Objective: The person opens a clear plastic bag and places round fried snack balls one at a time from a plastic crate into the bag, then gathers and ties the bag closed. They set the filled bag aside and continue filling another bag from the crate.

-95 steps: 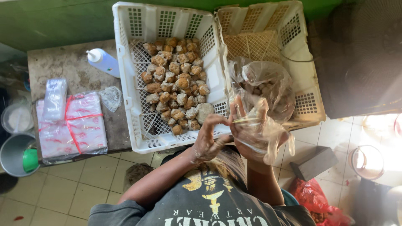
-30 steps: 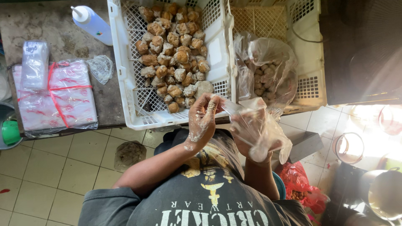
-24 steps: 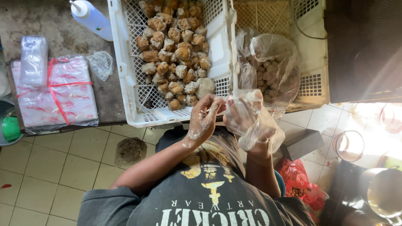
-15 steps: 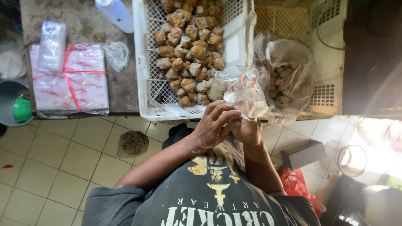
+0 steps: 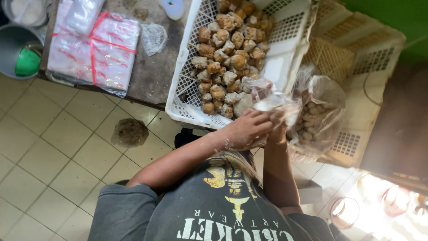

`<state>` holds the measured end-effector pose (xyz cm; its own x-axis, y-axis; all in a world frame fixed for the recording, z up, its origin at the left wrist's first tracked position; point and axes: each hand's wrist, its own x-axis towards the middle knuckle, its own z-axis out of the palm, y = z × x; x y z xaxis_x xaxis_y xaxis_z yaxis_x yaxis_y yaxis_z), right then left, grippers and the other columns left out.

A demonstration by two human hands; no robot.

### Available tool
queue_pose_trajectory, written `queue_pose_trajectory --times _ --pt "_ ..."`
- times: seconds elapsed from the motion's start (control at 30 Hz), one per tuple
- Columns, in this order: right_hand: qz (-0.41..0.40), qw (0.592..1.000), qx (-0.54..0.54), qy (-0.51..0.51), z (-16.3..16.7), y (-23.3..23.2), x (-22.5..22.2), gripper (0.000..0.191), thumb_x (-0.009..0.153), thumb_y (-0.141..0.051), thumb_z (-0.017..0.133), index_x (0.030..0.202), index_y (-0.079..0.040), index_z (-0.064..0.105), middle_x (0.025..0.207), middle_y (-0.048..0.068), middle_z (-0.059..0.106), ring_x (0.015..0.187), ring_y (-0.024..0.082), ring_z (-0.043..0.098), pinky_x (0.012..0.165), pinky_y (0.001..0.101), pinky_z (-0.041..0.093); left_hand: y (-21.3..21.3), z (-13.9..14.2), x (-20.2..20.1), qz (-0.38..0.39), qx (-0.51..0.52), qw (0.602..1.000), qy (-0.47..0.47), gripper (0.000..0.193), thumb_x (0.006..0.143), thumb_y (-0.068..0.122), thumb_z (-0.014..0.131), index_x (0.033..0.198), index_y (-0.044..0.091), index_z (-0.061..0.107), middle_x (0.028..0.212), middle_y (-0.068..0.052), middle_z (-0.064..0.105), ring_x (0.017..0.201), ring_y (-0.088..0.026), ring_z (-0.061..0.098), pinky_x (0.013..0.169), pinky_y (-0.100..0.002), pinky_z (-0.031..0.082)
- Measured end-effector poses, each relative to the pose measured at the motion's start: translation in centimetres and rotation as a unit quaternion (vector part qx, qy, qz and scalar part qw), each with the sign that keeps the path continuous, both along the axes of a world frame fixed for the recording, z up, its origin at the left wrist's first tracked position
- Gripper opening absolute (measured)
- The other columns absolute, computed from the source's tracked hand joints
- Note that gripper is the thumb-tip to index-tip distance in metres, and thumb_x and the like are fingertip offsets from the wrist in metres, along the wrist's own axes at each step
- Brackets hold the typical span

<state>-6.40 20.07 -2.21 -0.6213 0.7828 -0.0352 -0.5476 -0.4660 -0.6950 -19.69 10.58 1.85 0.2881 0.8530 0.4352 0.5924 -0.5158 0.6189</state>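
Observation:
My left hand (image 5: 244,130) and my right hand (image 5: 280,119) are pressed together at the near rim of a white plastic crate (image 5: 187,91). Both are closed on a small clear plastic bag (image 5: 269,97), which bunches up above my fingers. My left hand covers much of my right hand. The crate holds a heap of brown, floury lumps of food (image 5: 229,58). Just right of my hands, a large clear bag (image 5: 320,111) with more such lumps rests against a second, cream-coloured crate (image 5: 356,58).
A stack of flat plastic bags tied with a red band (image 5: 96,49) lies on the dark table (image 5: 147,82), next to a crumpled plastic piece (image 5: 154,38) and a white squeeze bottle (image 5: 174,6). A grey bucket with a green cup (image 5: 26,62) stands at left on the tiled floor.
My hands have come together and risen to the crate's rim. The small bag, earlier spread open over my right hand, is now gathered in both hands. The view has shifted.

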Motion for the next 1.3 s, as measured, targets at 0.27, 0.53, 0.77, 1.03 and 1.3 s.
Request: queue_pose_trajectory --times 0.27,0.53,0.77,1.03,1.3 --pt "0.035 0.991 0.027 -0.124 -3.7 6.9 1.8 0.082 0.103 -0.046 0.065 0.163 -0.003 0.03 0.161 0.025 0.038 0.142 0.032 0.044 0.124 0.0471 0.038 2.9 0.9 1.6 0.028 -0.05 0.995 0.078 0.026 0.096 0.025 0.067 0.117 0.014 0.056 0.114 -0.006 0.053 0.114 -0.026 0.053 0.1 -0.044 0.041" --pt "0.123 0.946 0.139 -0.266 -1.0 8.7 -3.2 0.093 0.103 -0.067 0.038 0.164 0.001 0.023 0.163 0.022 0.037 0.153 0.031 0.034 0.129 0.0426 0.023 3.1 2.2 3.5 -0.125 -0.052 0.991 0.021 0.029 0.092 0.033 0.066 0.113 0.015 0.061 0.117 -0.004 0.061 0.115 -0.02 0.058 0.098 -0.047 0.04" --pt "0.082 0.817 0.378 -0.427 0.1 10.3 -6.0 0.096 0.103 -0.072 0.024 0.159 0.005 0.033 0.162 0.029 0.042 0.153 0.037 0.037 0.128 0.0474 0.027 -0.2 4.3 -5.4 -0.067 -0.114 0.989 0.058 0.039 0.093 0.044 0.067 0.118 0.014 0.067 0.115 -0.007 0.066 0.114 -0.024 0.062 0.102 -0.046 0.044" --pt "0.136 0.619 0.503 -0.588 -4.9 8.3 -14.5 0.054 0.099 -0.026 0.049 0.149 -0.007 0.043 0.137 0.026 0.055 0.122 0.04 0.058 0.107 0.0509 0.048 -5.0 7.1 -16.1 0.285 -0.017 0.958 0.016 0.027 0.094 0.017 0.077 0.119 0.015 0.07 0.115 -0.003 0.067 0.113 -0.025 0.063 0.107 -0.048 0.048" --pt "0.215 0.568 0.609 -0.51 -1.6 0.9 -9.9 0.048 0.089 -0.03 0.066 0.132 -0.009 0.061 0.133 0.021 0.062 0.133 0.047 0.05 0.11 0.0499 0.038 -4.4 7.3 -16.5 0.282 -0.033 0.958 -0.036 0.033 0.092 0.01 0.078 0.123 0.013 0.067 0.117 -0.004 0.065 0.115 -0.026 0.063 0.106 -0.046 0.05"
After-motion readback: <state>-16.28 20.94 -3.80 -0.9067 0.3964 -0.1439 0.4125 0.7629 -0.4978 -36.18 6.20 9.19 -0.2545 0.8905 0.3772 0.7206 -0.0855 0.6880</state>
